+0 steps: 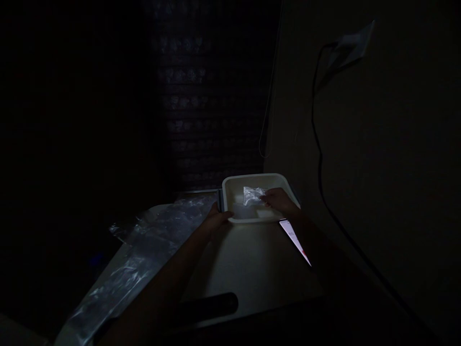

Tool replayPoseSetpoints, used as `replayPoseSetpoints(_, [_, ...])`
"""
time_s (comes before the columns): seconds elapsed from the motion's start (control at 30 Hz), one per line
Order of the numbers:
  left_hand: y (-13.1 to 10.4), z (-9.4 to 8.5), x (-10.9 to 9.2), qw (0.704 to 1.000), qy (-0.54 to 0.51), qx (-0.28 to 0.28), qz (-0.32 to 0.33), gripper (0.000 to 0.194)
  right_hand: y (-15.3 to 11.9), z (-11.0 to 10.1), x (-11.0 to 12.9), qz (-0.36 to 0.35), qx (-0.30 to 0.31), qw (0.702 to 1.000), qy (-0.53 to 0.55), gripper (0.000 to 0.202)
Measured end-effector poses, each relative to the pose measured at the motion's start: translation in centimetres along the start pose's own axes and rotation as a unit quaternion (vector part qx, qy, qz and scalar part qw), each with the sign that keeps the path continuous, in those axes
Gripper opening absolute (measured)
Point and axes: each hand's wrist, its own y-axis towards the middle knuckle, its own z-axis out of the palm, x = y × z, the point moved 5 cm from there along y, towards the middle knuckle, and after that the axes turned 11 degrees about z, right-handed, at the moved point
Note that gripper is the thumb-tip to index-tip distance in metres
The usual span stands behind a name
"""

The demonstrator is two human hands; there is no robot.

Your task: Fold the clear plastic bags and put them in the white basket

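Note:
Over a white plastic tub [255, 222], my right hand [279, 199] pinches a small crinkled clear plastic bag [252, 195], which hangs inside the tub's walls. My left hand [217, 218] grips the tub's near left corner, one digit lying over the rim. Something pale and flat lies on the tub's floor, too dim to name. Beside my left forearm spreads a pile of clear plastic bags [154, 240]. The room is very dark.
A lit phone [296, 241] lies on the pale table [248, 259] under my right forearm. Near the front edge is a long dark object [212, 305]. A black cable [320, 158] runs down the right wall from an outlet [349, 48]. Behind the tub hangs a dark blind [216, 115].

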Motion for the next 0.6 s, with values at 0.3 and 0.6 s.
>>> replayPoseSetpoints(0.3, [-0.2,0.2,0.5,0.999,-0.029,0.039,0.002,0.044,-0.4,2.7,-0.3,0.015,0.108,0.99,-0.093,0.024])
replayPoseSetpoints(0.6, [-0.6,0.2,0.3,0.999,-0.03,0.044,0.003,0.039,0.4,4.7,-1.3,-0.007,0.092,0.97,-0.227,0.02])
